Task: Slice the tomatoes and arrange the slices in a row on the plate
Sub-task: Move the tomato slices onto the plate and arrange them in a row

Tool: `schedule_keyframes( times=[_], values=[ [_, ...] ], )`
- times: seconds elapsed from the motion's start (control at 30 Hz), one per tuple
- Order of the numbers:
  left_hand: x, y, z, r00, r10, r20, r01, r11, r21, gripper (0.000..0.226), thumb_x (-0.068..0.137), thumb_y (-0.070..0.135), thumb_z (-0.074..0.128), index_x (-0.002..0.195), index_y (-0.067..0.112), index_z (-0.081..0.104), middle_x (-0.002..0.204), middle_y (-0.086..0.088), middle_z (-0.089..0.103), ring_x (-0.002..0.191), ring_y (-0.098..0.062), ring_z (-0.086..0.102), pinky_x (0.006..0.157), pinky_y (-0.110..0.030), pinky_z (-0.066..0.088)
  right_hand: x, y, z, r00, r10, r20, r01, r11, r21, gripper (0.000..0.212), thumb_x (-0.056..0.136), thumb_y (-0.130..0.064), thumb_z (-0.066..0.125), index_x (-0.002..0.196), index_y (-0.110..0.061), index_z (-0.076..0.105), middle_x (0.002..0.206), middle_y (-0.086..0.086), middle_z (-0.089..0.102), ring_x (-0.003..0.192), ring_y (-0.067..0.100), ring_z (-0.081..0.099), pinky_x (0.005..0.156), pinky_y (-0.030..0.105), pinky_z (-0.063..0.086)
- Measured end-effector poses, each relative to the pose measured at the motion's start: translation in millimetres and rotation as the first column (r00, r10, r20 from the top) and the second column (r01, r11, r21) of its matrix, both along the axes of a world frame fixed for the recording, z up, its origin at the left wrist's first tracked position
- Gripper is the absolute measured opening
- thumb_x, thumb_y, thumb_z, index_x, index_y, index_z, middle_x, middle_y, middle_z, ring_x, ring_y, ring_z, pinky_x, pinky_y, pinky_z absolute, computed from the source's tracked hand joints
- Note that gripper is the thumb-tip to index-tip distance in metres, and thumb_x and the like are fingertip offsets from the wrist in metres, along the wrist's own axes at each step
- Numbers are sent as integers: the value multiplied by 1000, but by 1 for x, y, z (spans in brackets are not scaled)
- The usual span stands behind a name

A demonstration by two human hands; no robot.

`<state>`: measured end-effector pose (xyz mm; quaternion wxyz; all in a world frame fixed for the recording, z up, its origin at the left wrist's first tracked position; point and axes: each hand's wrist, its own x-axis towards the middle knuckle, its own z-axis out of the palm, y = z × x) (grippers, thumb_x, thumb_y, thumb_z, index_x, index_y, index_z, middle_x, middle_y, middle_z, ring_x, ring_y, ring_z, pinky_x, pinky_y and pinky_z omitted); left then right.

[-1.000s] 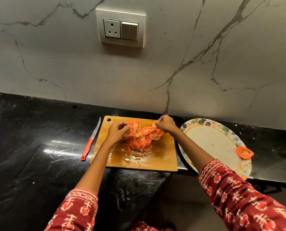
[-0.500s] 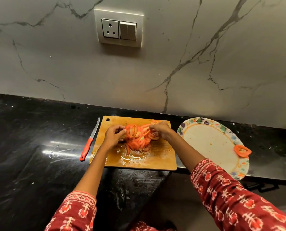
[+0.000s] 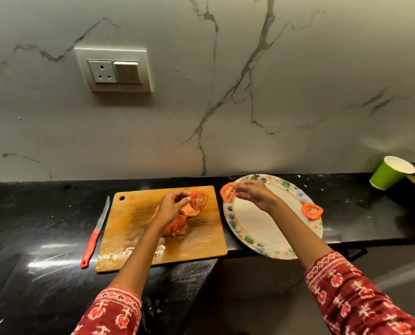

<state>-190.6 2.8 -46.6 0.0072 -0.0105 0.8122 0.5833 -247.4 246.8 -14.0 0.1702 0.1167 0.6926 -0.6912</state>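
My left hand [image 3: 171, 209] pinches a tomato slice [image 3: 198, 200] and holds it up over the wooden cutting board [image 3: 134, 228]. Under that hand, a heap of tomato slices [image 3: 177, 226] lies on the board, partly hidden by my wrist. My right hand [image 3: 254, 194] pinches a second tomato slice [image 3: 227, 192] at the far left rim of the patterned plate [image 3: 262, 228]. One tomato slice [image 3: 312, 210] lies on the plate's right rim.
A red-handled knife [image 3: 94, 238] lies on the black counter left of the board. A green paper cup [image 3: 390, 172] stands at the far right by the marble wall. The plate overhangs the counter's front edge. A wall socket [image 3: 114, 70] is above the board.
Both hands lifted a slice out of the heap. My right hand moved right to the plate's rim with its slice. The view shifted to the right, revealing the green cup.
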Motion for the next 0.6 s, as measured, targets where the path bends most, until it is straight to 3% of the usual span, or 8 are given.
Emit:
schedule_keyframes(
  times=[0.2, 0.37, 0.43, 0.5, 0.53, 0.6],
  values=[
    [-22, 73, -9, 990, -139, 28, 139, 990, -6, 11, 90, 5, 54, 95, 13, 60, 81, 1, 59, 75, -10, 55, 46, -12, 46, 20, 66, 3, 991, -118, 55, 118, 993, 11, 11, 88, 7, 53, 79, 2, 58, 76, 13, 59, 68, 21, 61, 64, 22, 56],
    [-34, 136, -23, 974, -211, 84, 210, 977, 22, 10, 90, 4, 54, 98, 8, 58, 86, -9, 58, 70, -12, 54, 45, -15, 48, 38, 122, -24, 970, -237, 54, 220, 950, 221, 7, 85, 1, 58, 91, 0, 54, 80, 9, 56, 76, 17, 61, 68, 24, 58],
    [-37, 159, -27, 960, -258, 106, 259, 966, 5, 10, 91, 6, 54, 99, 9, 58, 87, -7, 57, 74, -13, 54, 47, -14, 49, 46, 134, -43, 953, -299, 46, 271, 912, 308, 14, 81, -12, 65, 89, -4, 56, 86, 8, 60, 84, 19, 63, 74, 32, 58],
    [-43, 183, -27, 944, -314, 106, 314, 949, 14, 9, 91, 6, 54, 99, 9, 58, 86, -6, 58, 78, -16, 54, 49, -14, 50, 52, 149, -47, 958, -288, -7, 254, 831, 496, 19, 80, -23, 66, 76, -9, 56, 72, 3, 59, 73, 15, 60, 63, 27, 51],
    [-47, 193, -27, 940, -325, 107, 324, 946, 28, 9, 91, 6, 54, 98, 8, 58, 84, -5, 58, 78, -16, 54, 49, -14, 50, 54, 158, -45, 968, -247, -45, 222, 761, 609, 25, 81, -23, 64, 64, -11, 51, 61, 1, 52, 61, 12, 54, 54, 23, 42],
    [-49, 205, -28, 938, -328, 111, 325, 945, 46, 8, 90, 5, 54, 97, 8, 59, 82, -4, 58, 75, -14, 54, 48, -14, 50, 53, 174, -39, 974, -158, -159, 223, 589, 777, 38, 83, -16, 59, 51, -14, 37, 54, 1, 40, 51, 14, 43, 50, 27, 31]
  ],
)
